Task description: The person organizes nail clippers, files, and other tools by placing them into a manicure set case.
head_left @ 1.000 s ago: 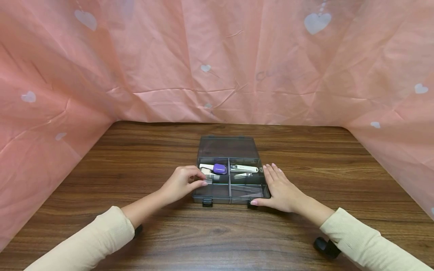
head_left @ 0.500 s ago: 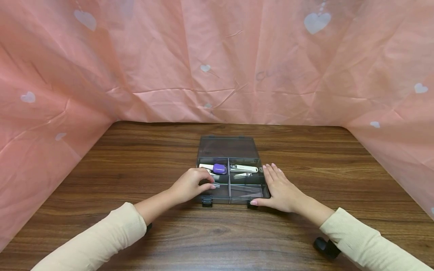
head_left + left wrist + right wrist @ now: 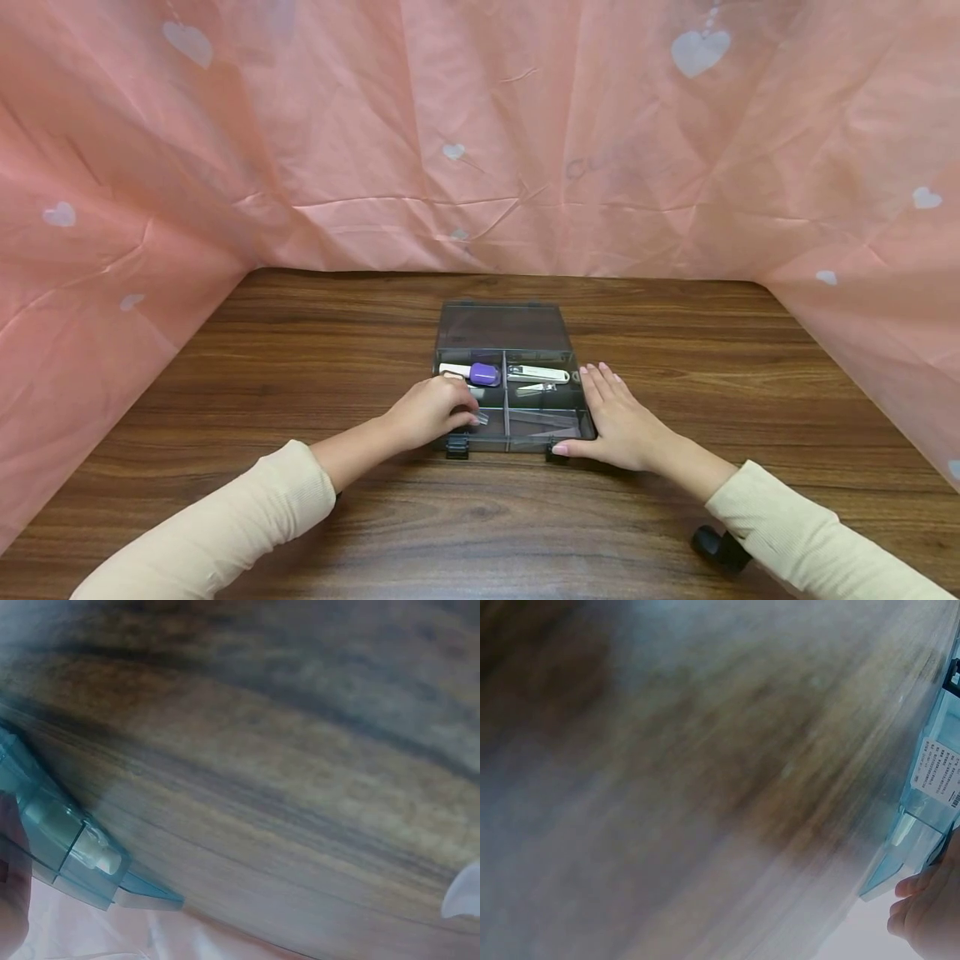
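Left hand [image 3: 431, 412] pinching a small clear piece [image 3: 480, 417] over the open compartment box [image 3: 510, 417], right hand [image 3: 618, 421] flat against its side.

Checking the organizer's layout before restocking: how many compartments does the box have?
4 in the box: far left holds a purple-capped item, far right the clippers, near right a clear piece, and the left hand partly covers the near left.

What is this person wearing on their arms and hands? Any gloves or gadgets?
Both arms are in long cream ribbed-knit sleeves, the left sleeve and right sleeve ending in snug cuffs at the wrists. The left hand and right hand are bare: no gloves or rings visible. A small black device shows under the right forearm.
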A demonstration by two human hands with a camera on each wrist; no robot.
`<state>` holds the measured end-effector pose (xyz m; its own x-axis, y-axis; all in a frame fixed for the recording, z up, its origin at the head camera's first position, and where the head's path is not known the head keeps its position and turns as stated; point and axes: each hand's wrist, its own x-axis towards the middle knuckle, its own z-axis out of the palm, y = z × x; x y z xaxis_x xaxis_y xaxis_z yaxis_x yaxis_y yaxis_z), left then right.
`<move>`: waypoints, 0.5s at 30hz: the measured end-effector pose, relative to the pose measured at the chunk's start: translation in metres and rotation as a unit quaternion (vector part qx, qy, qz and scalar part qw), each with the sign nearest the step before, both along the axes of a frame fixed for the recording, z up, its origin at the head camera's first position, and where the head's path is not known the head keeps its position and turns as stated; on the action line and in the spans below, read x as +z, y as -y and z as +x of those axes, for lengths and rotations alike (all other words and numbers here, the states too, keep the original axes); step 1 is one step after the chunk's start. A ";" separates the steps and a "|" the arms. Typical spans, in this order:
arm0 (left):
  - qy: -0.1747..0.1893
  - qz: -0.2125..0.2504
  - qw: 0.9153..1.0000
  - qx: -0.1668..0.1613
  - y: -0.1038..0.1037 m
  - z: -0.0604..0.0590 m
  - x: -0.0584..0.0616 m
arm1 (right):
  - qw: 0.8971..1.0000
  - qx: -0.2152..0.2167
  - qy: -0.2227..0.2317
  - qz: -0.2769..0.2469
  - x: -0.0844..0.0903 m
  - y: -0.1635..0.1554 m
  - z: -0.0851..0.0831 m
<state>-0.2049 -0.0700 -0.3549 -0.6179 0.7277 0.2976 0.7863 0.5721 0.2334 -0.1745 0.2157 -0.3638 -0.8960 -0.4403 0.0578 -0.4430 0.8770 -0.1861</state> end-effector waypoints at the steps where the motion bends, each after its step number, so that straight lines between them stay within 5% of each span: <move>1: -0.001 -0.010 1.000 0.000 0.000 0.000 0.001 | 1.000 0.000 0.000 0.000 0.000 0.000 0.000; 9: 0.007 -0.046 0.999 0.001 -0.002 -0.002 0.001 | 1.000 0.004 -0.006 0.001 -0.002 0.000 -0.002; 15: 0.003 -0.020 1.000 -0.012 0.002 -0.002 0.002 | 1.000 0.006 -0.006 0.001 -0.003 0.000 -0.002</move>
